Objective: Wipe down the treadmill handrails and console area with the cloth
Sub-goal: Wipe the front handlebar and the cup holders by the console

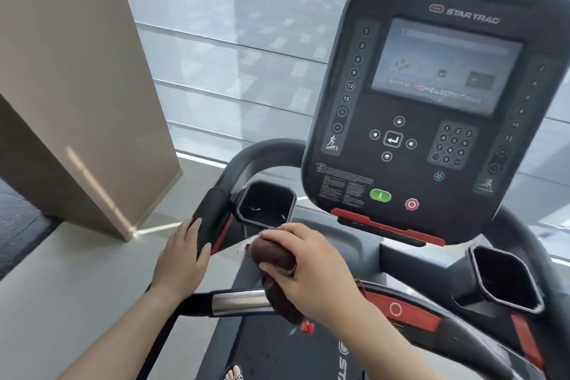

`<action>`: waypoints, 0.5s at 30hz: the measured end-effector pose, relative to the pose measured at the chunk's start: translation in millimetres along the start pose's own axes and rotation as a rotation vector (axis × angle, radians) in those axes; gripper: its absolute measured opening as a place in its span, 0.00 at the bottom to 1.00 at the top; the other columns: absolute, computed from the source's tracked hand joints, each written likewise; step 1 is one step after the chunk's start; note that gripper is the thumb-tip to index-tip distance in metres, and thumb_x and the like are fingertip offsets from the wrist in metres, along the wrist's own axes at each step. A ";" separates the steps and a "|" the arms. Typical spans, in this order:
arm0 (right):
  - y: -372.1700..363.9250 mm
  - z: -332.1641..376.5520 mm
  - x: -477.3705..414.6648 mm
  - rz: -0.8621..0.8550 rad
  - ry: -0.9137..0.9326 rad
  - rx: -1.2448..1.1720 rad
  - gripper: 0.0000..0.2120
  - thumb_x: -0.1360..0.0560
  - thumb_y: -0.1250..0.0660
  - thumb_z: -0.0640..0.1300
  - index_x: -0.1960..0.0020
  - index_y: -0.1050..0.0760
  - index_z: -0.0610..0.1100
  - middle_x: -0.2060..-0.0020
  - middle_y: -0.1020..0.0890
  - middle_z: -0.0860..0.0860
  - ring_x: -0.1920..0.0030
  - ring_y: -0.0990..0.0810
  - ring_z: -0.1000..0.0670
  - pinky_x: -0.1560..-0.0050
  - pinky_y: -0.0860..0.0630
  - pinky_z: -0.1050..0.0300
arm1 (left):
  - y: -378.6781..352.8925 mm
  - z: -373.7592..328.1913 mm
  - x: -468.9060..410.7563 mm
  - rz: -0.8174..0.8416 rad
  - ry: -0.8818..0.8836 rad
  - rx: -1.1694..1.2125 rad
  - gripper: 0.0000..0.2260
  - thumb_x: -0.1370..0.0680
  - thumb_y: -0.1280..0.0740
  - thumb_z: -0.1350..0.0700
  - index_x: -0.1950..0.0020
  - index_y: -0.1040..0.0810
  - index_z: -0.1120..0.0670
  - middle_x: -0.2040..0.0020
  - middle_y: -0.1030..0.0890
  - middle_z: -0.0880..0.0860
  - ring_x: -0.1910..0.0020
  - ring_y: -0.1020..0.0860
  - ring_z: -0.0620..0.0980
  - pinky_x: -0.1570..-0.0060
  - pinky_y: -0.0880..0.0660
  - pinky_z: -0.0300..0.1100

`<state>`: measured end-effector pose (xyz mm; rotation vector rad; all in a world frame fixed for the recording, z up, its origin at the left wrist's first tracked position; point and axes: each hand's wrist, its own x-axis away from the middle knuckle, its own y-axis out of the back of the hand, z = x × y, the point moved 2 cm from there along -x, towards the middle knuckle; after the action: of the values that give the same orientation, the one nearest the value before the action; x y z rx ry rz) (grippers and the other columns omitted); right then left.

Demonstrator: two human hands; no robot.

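Observation:
A black treadmill console (431,102) with a lit screen stands ahead on the right. My right hand (311,265) grips a bunched dark brown cloth (277,268) just above the front crossbar with its silver sensor grip (240,302). The cloth hangs down over the bar. My left hand (182,259) rests with fingers wrapped on the black left handrail (212,216), beside the left cup holder (266,203).
A beige pillar (77,86) stands close on the left. Behind the console is a shaded window. A second cup holder (505,278) sits at the right. A red safety clip (306,326) dangles below the crossbar. The belt deck (277,355) lies below.

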<state>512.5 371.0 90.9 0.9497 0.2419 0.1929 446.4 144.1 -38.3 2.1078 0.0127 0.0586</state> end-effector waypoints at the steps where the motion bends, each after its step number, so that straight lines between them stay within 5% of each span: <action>1: -2.7 1.8 5.8 0.011 0.022 0.000 0.19 0.27 0.33 0.55 0.37 0.29 0.59 0.39 0.27 0.60 0.40 0.30 0.53 0.44 0.27 0.54 | 1.4 -2.0 8.7 -0.008 0.005 -0.016 0.24 0.22 0.40 0.53 0.26 0.40 0.56 0.25 0.39 0.54 0.28 0.39 0.56 0.32 0.37 0.53; 7: -36.5 -12.3 34.3 0.123 -0.021 0.252 0.19 0.26 0.36 0.52 0.37 0.32 0.56 0.38 0.30 0.55 0.41 0.31 0.46 0.49 0.29 0.52 | 9.3 4.4 67.7 -0.021 0.052 -0.123 0.25 0.21 0.42 0.53 0.25 0.43 0.56 0.24 0.43 0.53 0.25 0.44 0.52 0.28 0.42 0.50; 11: -54.0 -13.8 40.6 0.076 -0.048 0.430 0.20 0.28 0.33 0.49 0.38 0.31 0.53 0.39 0.27 0.50 0.42 0.29 0.41 0.41 0.36 0.38 | 16.2 24.2 102.8 -0.022 0.027 -0.197 0.24 0.20 0.44 0.54 0.25 0.45 0.52 0.23 0.44 0.48 0.26 0.43 0.49 0.31 0.37 0.47; 15: -59.3 -14.6 39.6 0.090 -0.052 0.435 0.19 0.28 0.34 0.47 0.37 0.33 0.51 0.41 0.28 0.48 0.45 0.30 0.41 0.49 0.32 0.48 | 18.1 40.1 118.6 -0.023 -0.003 -0.207 0.24 0.20 0.46 0.55 0.24 0.45 0.50 0.23 0.45 0.47 0.27 0.40 0.49 0.35 0.34 0.46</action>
<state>549.5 359.3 29.4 1.3968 0.1964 0.2025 566.5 104.3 -38.9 1.9008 0.0284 0.0413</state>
